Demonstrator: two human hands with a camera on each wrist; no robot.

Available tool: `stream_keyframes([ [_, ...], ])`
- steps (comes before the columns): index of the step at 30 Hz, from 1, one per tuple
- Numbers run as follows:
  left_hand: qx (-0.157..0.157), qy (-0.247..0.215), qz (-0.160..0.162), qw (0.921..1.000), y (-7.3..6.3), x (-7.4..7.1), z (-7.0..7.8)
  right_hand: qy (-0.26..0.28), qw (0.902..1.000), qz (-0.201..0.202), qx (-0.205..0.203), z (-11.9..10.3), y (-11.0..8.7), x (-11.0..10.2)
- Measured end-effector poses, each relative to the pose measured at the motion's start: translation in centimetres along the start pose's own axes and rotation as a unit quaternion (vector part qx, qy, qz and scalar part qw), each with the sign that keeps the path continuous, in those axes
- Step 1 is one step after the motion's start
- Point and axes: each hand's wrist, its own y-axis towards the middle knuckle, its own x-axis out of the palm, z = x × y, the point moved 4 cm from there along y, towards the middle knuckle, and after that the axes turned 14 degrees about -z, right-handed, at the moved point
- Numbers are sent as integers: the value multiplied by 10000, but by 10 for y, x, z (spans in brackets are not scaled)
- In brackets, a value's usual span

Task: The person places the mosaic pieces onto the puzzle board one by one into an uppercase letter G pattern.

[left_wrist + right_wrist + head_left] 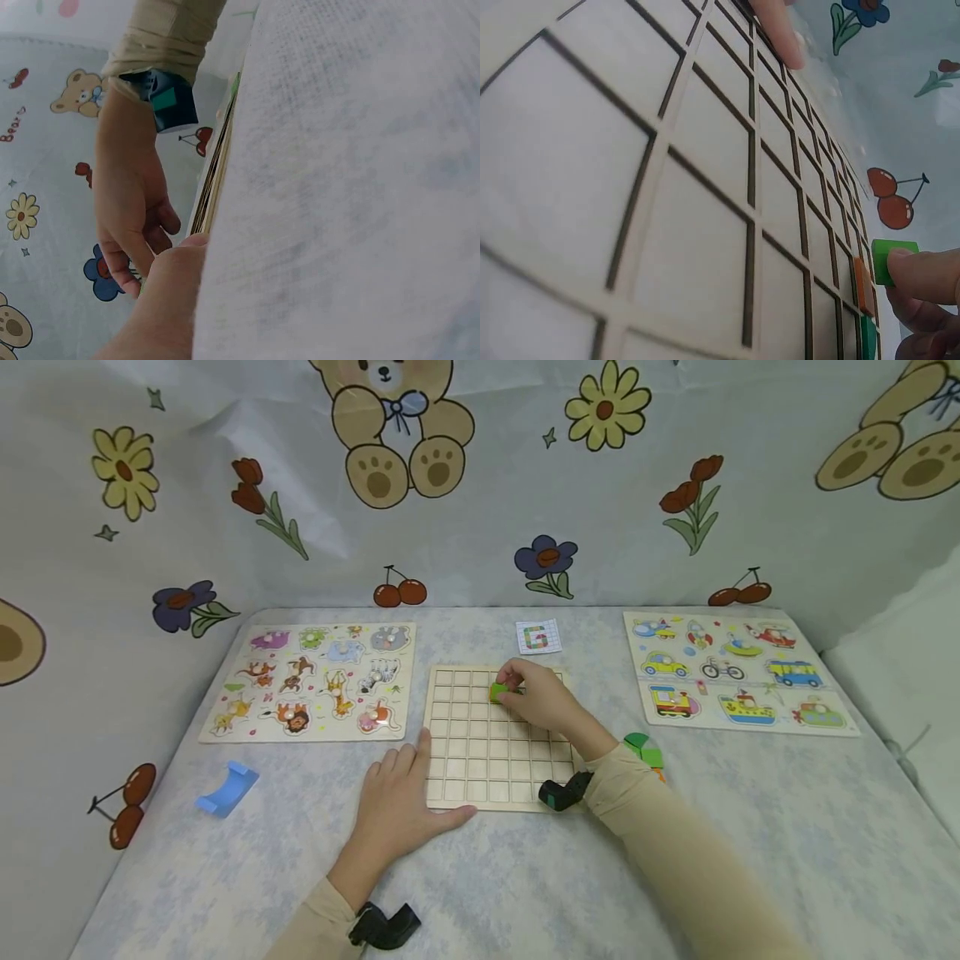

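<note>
A wooden grid board lies flat on the table, with rows of square cells. My right hand pinches a green block between thumb and fingers, close over the board's far rows. In the right wrist view, an orange block and a dark green block sit in cells beside it; the hand hides them in the head view. Fingers fairly straight, my left hand rests at the board's near left corner, index finger along the left edge and thumb along the near edge.
Beyond the board lies a small pattern card. An animal puzzle is at left, a vehicle puzzle at right. Green blocks, with an orange one, lie partly behind the right sleeve. A blue curved piece lies at left.
</note>
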Motion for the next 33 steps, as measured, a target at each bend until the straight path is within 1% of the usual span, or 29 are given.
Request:
stream_keyframes([
  [3,9,38,-5,10000,0,0,0,-62,10000,-14,23,-7,9,5],
  [8,16,42,0,10000,0,0,1,-206,9998,-18,55,-13,18,10],
  [15,16,9,-14,10000,0,-1,2,-638,9977,119,197,-17,22,15],
  [18,6,4,-10,10000,0,-2,2,-859,9959,111,259,-18,22,17],
  [21,1,20,-7,10000,0,-2,2,-1036,9941,19,327,-18,21,17],
  [23,-1,28,-9,10000,0,-2,2,-1156,9926,-54,367,-18,20,17],
  [27,2,14,-29,10000,0,-2,2,-1332,9905,-211,253,-23,11,14],
  [29,3,24,-26,10000,0,-1,2,-1328,9908,-227,134,-25,3,11],
  [33,-6,34,-11,10000,0,-1,2,-1201,9926,-126,80,-23,-16,3],
])
